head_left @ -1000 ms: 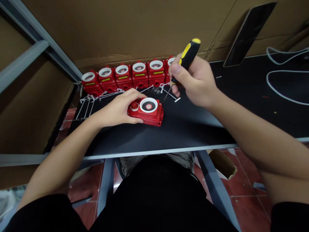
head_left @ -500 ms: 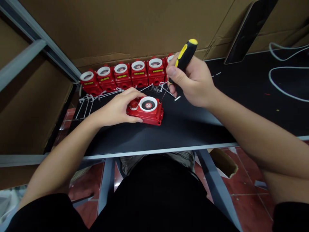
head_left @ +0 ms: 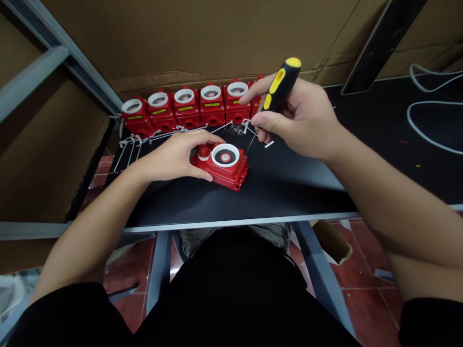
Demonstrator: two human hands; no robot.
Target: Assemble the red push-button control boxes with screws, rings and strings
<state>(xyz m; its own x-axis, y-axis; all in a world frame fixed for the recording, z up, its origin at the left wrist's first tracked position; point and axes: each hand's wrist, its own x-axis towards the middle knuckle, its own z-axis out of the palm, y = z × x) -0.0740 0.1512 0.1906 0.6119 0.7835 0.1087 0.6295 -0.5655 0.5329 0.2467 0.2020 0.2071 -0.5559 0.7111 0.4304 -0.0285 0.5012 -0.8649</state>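
A red box with a white ring around a dark round face (head_left: pixel 227 172) lies on the black table. My left hand (head_left: pixel 173 154) grips its left end, thumb in front and fingers behind, beside a small red knob (head_left: pixel 204 151). In my right hand (head_left: pixel 300 118) is a black and yellow screwdriver (head_left: pixel 278 89), held tilted with the index finger lifted off the handle. Its thin shaft runs down to the screw at the box's right back corner, and the tip appears to touch there.
Several similar red boxes (head_left: pixel 186 113) stand in a row along the cardboard wall (head_left: pixel 202 38). White cords (head_left: pixel 162 136) lie before them, with a small metal rod (head_left: pixel 269 144) near my right hand. A pale cable (head_left: pixel 427 137) loops at the right. The table's front edge (head_left: pixel 217 225) is metal.
My right index finger has lifted away from the screwdriver handle and stretched out. The box has turned slightly in my left hand, and the whole view has shifted a little.
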